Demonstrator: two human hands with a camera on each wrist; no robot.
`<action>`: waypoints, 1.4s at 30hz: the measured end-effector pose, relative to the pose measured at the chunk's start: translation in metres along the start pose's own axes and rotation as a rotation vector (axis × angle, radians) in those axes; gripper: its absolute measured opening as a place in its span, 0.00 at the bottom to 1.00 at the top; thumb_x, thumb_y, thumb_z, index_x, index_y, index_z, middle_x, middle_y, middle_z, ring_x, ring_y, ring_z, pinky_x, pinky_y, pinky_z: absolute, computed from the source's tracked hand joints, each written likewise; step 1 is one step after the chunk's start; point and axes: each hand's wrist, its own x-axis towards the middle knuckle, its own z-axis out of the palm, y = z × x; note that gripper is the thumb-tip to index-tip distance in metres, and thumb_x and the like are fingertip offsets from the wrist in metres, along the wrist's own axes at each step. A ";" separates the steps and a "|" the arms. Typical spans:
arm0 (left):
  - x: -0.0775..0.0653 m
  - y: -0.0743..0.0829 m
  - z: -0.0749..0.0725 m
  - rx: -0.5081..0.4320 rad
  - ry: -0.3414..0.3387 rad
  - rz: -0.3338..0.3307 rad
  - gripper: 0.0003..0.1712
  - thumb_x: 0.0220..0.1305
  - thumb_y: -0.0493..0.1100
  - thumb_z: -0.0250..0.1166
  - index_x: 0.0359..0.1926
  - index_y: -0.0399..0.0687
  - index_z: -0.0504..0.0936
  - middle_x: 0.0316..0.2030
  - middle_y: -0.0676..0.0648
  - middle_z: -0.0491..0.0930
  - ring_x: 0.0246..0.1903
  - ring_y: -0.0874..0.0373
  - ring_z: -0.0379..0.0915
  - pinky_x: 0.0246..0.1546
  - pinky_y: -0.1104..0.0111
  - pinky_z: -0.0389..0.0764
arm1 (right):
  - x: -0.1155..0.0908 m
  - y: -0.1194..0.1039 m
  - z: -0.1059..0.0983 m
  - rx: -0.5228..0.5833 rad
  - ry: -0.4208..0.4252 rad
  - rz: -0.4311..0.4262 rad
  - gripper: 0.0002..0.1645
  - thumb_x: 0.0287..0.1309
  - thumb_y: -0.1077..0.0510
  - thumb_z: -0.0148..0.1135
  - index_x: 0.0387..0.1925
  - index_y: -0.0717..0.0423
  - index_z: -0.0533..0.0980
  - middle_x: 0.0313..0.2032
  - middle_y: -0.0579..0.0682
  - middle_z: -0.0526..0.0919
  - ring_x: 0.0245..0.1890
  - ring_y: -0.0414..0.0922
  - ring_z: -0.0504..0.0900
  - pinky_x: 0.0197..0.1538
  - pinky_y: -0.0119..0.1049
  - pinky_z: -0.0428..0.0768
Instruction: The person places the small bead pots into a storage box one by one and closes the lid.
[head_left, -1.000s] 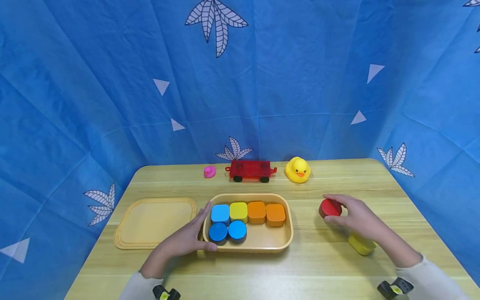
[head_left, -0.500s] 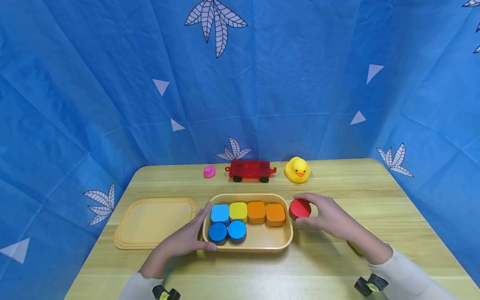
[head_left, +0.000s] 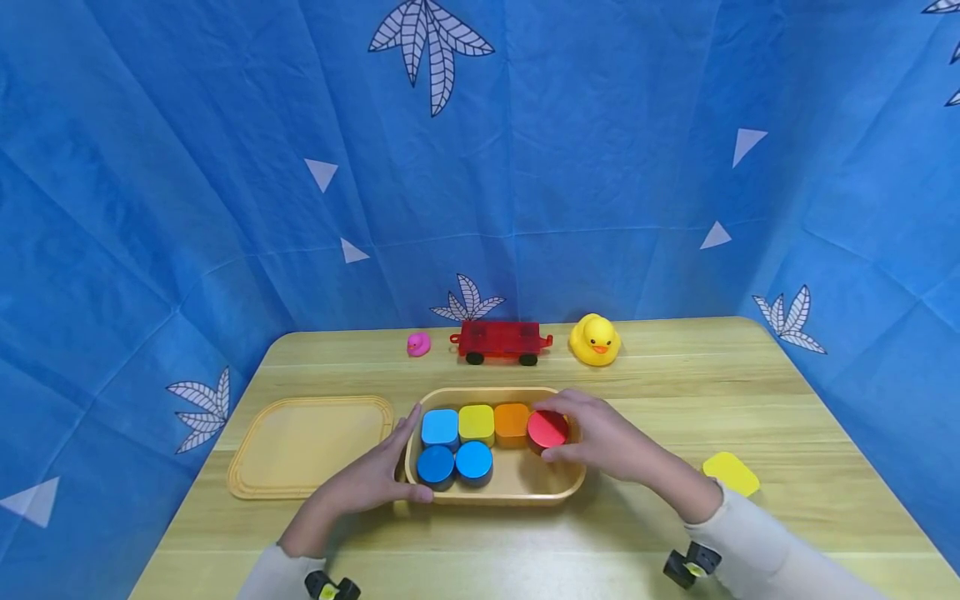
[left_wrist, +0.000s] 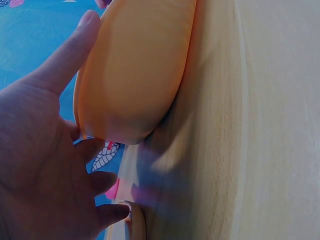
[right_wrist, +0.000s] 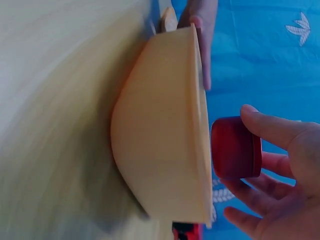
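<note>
In the head view my right hand [head_left: 592, 433] pinches a red round block [head_left: 548, 430] between thumb and fingers, over the right end of a tan box [head_left: 525, 499]. The right wrist view shows this red block [right_wrist: 232, 147] level with the box's rim, above it. Inside the box are a light blue block [head_left: 440, 427], a yellow block [head_left: 477, 422], an orange block [head_left: 512, 423] and two blue round blocks [head_left: 474, 461]. A second orange block is hidden behind the red one. My left hand [head_left: 367, 475] grips the box's left end, thumb at the front wall.
A flat tan lid [head_left: 311, 446] lies left of the box. Behind stand a small pink duck [head_left: 418, 344], a red toy wagon [head_left: 500, 340] and a yellow duck [head_left: 596, 340]. Near my right forearm lies another yellow block [head_left: 731, 473]. Blue cloth surrounds the wooden table [head_left: 480, 554].
My right hand has carried the red round block leftward from the right side of the table to over the box's right end. The left hand and the box have stayed put.
</note>
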 end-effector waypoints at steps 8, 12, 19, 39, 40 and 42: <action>-0.001 0.001 0.000 -0.002 -0.006 -0.010 0.72 0.54 0.69 0.75 0.84 0.65 0.33 0.83 0.45 0.39 0.81 0.38 0.33 0.72 0.36 0.58 | 0.013 -0.005 0.027 0.018 -0.042 -0.046 0.38 0.53 0.54 0.81 0.64 0.56 0.78 0.57 0.49 0.82 0.54 0.47 0.78 0.55 0.46 0.83; -0.001 0.001 0.000 -0.002 -0.006 -0.007 0.72 0.54 0.69 0.75 0.84 0.66 0.32 0.83 0.45 0.39 0.81 0.38 0.33 0.72 0.36 0.58 | 0.017 -0.003 0.040 0.009 -0.044 -0.069 0.36 0.54 0.52 0.81 0.63 0.54 0.78 0.58 0.48 0.82 0.57 0.48 0.77 0.57 0.48 0.82; 0.000 0.001 0.000 -0.009 -0.005 -0.005 0.72 0.54 0.68 0.75 0.84 0.66 0.33 0.83 0.44 0.39 0.81 0.38 0.33 0.72 0.36 0.57 | 0.020 -0.004 0.053 -0.002 -0.038 -0.092 0.36 0.54 0.53 0.80 0.64 0.51 0.78 0.58 0.47 0.81 0.59 0.49 0.76 0.61 0.52 0.80; 0.001 -0.002 0.000 -0.013 -0.016 0.001 0.72 0.55 0.69 0.74 0.83 0.66 0.32 0.83 0.44 0.38 0.81 0.37 0.32 0.73 0.36 0.56 | 0.020 -0.003 0.058 -0.088 -0.053 -0.099 0.36 0.55 0.50 0.79 0.65 0.47 0.77 0.59 0.44 0.81 0.59 0.47 0.76 0.58 0.49 0.81; 0.001 -0.001 0.000 -0.013 -0.015 0.001 0.72 0.55 0.69 0.75 0.83 0.66 0.32 0.83 0.44 0.38 0.81 0.37 0.32 0.73 0.36 0.56 | 0.020 -0.003 0.058 -0.087 -0.056 -0.096 0.36 0.55 0.50 0.79 0.65 0.47 0.77 0.59 0.44 0.81 0.59 0.47 0.76 0.58 0.49 0.81; 0.001 -0.001 0.000 -0.012 -0.014 0.003 0.72 0.55 0.68 0.75 0.83 0.66 0.32 0.83 0.44 0.38 0.81 0.37 0.32 0.73 0.36 0.56 | 0.020 -0.002 0.058 -0.085 -0.059 -0.089 0.36 0.56 0.51 0.79 0.66 0.47 0.77 0.59 0.44 0.81 0.59 0.47 0.75 0.58 0.49 0.81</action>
